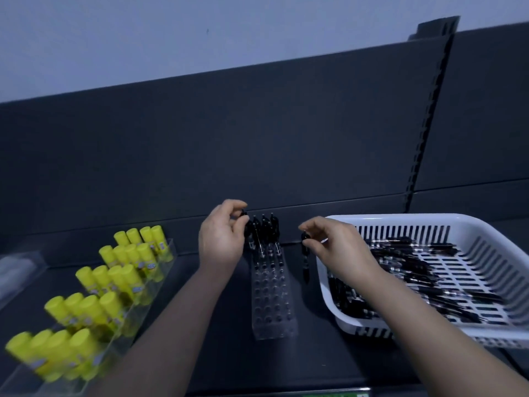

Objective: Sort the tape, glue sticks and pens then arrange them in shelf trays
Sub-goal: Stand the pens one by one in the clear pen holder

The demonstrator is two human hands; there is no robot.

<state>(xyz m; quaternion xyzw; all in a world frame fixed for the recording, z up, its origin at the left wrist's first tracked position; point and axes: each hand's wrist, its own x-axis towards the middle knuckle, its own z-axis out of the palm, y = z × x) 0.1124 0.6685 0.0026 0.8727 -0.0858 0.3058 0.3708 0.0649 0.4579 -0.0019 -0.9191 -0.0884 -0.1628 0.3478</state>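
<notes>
1. The left hand (220,239) is raised over the far end of a clear acrylic pen holder (272,305). Its thumb and fingertips pinch the top of a black pen (245,214) at the left of the holder's back rows.
2. The right hand (336,247) pinches the upper end of a second black pen (305,262) between thumb and fingers. This pen hangs roughly upright in the gap between the holder and a white slotted basket (400,218). Whether its tip touches the shelf cannot be told.
3. The standing pens (267,229), all black, fill only the farthest holes of the holder. The nearer rows of holes are unfilled.
4. The basket sits at the right on the dark shelf (229,339), just beside the holder. A heap of loose black pens (423,285) lies flat in it, mostly towards its left and middle.
5. Yellow glue sticks (120,277) stand upright in rows of four in a clear stepped tray (171,247) at the left, well apart from the holder.
6. At the far left edge there is another clear container (17,270), too blurred to tell its contents.
7. A dark back panel (257,138) rises behind the shelf.
</notes>
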